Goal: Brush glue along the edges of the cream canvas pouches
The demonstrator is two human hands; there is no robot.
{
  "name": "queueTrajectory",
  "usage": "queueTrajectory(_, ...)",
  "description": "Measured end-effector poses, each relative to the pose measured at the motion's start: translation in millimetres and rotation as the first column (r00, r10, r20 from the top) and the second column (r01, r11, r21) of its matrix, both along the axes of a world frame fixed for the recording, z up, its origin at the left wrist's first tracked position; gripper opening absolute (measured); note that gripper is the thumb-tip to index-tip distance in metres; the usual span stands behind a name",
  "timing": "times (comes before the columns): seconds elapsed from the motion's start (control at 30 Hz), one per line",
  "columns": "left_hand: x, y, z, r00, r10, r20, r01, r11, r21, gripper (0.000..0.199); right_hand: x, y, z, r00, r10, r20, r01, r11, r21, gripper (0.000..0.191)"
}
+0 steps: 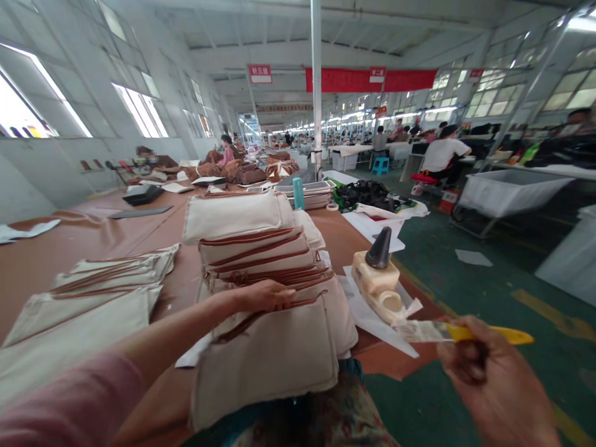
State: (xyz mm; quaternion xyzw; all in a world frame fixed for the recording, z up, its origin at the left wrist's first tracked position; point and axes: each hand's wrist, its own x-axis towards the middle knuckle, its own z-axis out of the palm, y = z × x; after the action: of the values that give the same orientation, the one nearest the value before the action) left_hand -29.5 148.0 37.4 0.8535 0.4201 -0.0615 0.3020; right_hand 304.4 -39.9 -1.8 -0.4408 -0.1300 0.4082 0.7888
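Note:
My right hand (pixel 488 366) is closed round the yellow handle of a paintbrush (pixel 421 331), whose pale bristles point left, close to a glue container (pixel 376 279) with a dark cone on top. At the front of a stack of cream fabric pouches (pixel 251 248) with brown trim lies one pouch (pixel 274 354), its lower edge over my lap. My left hand (pixel 266 296) is closed on this pouch's upper brown-trimmed edge, fingertips pinched together. A dark gap shows along that edge, under the hand. White paper (pixel 367 316) lies beneath the glue container.
More cream pouches (pixel 93 304) lie in overlapping rows at the left of the brown table (pixel 172 217). Behind the stack stand a teal bottle (pixel 298 194) and a heap of black straps (pixel 367 195). A grey cart (pixel 510 189) stands on the green floor; people sit farther back.

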Motion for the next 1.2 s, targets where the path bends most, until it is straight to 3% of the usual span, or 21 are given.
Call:
queueTrajectory(0.1, 7, -4, -25.0, 0.999, 0.026, -0.030, -0.021, 0.989, 0.147, 0.038, -21, 19, -25.8, 0.992, 0.060, -0.115, -0.060, 0.998, 0.005, 0.036)
queueTrajectory(0.23, 32, -27, -45.9, 0.995, 0.081, -0.052, -0.062, 0.953, 0.295, 0.026, -27, 31, -44.8, 0.949, 0.256, -0.182, -0.248, 0.967, 0.064, 0.033)
queueTrajectory(0.33, 46, -38, -58.9, 0.990, 0.119, -0.070, -0.088, 0.935, 0.343, 0.017, -32, 33, -49.5, 0.930, 0.320, -0.179, -0.313, 0.947, 0.070, 0.034)
queueTrajectory(0.57, 44, -51, -70.0, 0.975, 0.210, -0.067, -0.174, 0.921, 0.350, 0.017, -39, 32, -52.5, 0.959, 0.275, -0.076, -0.272, 0.961, 0.041, 0.036)
queueTrajectory(0.7, 39, -64, -76.7, 0.967, 0.256, -0.009, -0.229, 0.879, 0.419, 0.011, -34, 29, -49.4, 0.972, 0.219, -0.084, -0.215, 0.975, 0.058, 0.033)
queueTrajectory(0.83, 36, -81, -84.2, 0.971, 0.217, 0.099, -0.233, 0.772, 0.591, 0.015, -33, 21, -44.7, 0.975, 0.204, -0.092, -0.202, 0.979, 0.032, 0.034)
queueTrajectory(0.9, 28, -93, -83.3, 0.971, 0.141, 0.194, -0.238, 0.670, 0.704, 0.016, -30, 16, -41.3, 0.979, 0.183, -0.087, -0.182, 0.983, 0.018, 0.032)
queueTrajectory(1.0, 8, -116, -78.4, 0.925, 0.058, 0.374, -0.352, 0.499, 0.792, 0.011, -21, 8, -33.9, 0.982, 0.174, -0.069, -0.172, 0.985, 0.023, 0.030)
queueTrajectory(1.07, -4, -127, -75.9, 0.886, 0.058, 0.461, -0.437, 0.440, 0.785, 0.008, -16, 5, -27.7, 0.984, 0.172, -0.054, -0.170, 0.985, 0.040, 0.030)
queueTrajectory(1.13, -11, -132, -74.4, 0.866, 0.060, 0.496, -0.466, 0.456, 0.758, 0.008, -14, 3, -21.6, 0.985, 0.166, -0.045, -0.163, 0.985, 0.050, 0.031)
queueTrajectory(1.2, -12, -129, -72.1, 0.862, 0.060, 0.503, -0.453, 0.539, 0.711, 0.011, -18, 4, -17.1, 0.984, 0.176, -0.025, -0.174, 0.983, 0.053, 0.033)
